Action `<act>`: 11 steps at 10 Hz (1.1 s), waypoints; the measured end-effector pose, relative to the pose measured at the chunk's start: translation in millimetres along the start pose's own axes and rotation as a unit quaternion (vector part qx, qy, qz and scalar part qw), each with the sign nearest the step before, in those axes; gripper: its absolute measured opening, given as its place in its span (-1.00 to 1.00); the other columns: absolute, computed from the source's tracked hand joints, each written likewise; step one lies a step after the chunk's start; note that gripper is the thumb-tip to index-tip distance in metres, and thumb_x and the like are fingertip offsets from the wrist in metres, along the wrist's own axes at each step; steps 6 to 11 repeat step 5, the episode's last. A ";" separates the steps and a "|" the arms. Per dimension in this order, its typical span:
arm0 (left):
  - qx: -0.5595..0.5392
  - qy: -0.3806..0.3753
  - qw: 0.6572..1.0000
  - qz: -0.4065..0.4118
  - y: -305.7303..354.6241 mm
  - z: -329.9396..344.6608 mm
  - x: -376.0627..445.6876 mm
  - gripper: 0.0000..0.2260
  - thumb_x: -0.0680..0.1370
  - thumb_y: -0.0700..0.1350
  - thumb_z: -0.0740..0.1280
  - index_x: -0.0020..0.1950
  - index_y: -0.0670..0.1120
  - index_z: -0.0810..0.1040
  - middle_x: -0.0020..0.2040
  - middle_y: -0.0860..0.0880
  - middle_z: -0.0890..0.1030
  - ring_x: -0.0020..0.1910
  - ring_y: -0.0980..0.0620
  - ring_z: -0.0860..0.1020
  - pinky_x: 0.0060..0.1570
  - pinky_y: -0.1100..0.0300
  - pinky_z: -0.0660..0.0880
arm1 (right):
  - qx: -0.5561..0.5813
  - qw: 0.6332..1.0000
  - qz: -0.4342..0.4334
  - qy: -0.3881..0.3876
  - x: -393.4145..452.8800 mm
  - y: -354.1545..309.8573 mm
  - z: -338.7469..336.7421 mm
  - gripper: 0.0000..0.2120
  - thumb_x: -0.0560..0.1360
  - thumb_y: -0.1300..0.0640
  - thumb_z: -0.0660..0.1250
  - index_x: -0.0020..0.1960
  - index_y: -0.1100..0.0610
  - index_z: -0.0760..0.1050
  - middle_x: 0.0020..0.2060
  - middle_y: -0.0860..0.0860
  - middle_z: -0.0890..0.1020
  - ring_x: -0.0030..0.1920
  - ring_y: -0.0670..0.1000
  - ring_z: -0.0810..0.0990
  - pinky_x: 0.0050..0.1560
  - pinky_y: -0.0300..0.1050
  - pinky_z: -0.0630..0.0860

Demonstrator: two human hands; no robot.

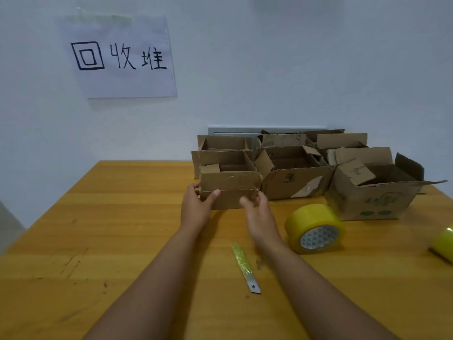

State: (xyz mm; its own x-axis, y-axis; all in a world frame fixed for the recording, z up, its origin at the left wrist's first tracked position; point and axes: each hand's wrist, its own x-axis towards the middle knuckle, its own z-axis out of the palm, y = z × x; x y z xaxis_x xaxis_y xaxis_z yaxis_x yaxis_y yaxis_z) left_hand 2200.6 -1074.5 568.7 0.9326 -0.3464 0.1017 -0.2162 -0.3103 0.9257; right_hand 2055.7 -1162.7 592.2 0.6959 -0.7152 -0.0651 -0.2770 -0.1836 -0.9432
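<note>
A paper sign [117,57] hangs taped to the wall at the left, above the wooden bench [98,229]. Mid-bench, the left hand [197,207] clamps the left front corner of the small cardboard box [230,185], thumb on its front face. The right hand [257,214] curls round the right front corner, seemingly gripping too. The box appears to rest on the bench, close against the other open boxes.

A hard squeeze would likely buckle its thin walls, and dragging it out could pull its neighbours askew. The blade [245,263] lies bare by the right forearm, so a dropped arm could get nicked. The tape roll [311,222], standing on its edge, may roll away if bumped.

The bench is scratched, honey-coloured wood. The cardboard is corrugated, creased and patched with clear tape. The blade is a thin, flat metal strip, partly wrapped in yellowish film. The roll is glossy yellow. The large box [372,200] has green print and ragged flaps.
</note>
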 end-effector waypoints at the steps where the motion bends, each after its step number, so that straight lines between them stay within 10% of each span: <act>1: 0.003 0.007 1.000 0.009 -0.2 4.2 6.2 -0.45 0.48 0.16 0.44 0.36 -0.04 0.37 0.25 -0.05 0.55 0.17 -0.07 0.55 0.05 0.05 0.55 | -0.216 0.972 -0.077 -0.055 -12.3 14.2 1.2 -0.31 0.59 -0.19 0.18 0.59 0.01 0.01 0.58 0.01 0.08 0.57 0.05 0.02 0.50 0.02 0.12; 3: 0.004 0.004 1.000 0.000 8.0 10.4 7.3 -0.44 0.52 0.14 0.41 0.41 -0.07 0.35 0.30 -0.08 0.52 0.23 -0.09 0.52 0.03 0.12 0.48 | -0.433 0.878 -0.126 -0.157 -22.2 40.1 4.8 -0.30 0.55 -0.34 0.05 0.59 -0.09 -0.03 0.60 -0.03 -0.12 0.57 0.06 -0.23 0.54 0.04 -0.14; 11: 0.017 -0.027 0.999 -0.008 10.2 1.5 -2.3 -0.35 0.54 0.15 0.38 0.53 -0.04 0.24 0.45 -0.07 0.42 0.38 -0.10 0.42 0.24 0.01 0.45 | -0.447 0.874 -0.131 -0.141 -22.5 43.5 4.7 -0.31 0.54 -0.37 0.03 0.58 -0.10 0.03 0.60 -0.04 -0.08 0.58 0.06 -0.20 0.53 0.05 -0.15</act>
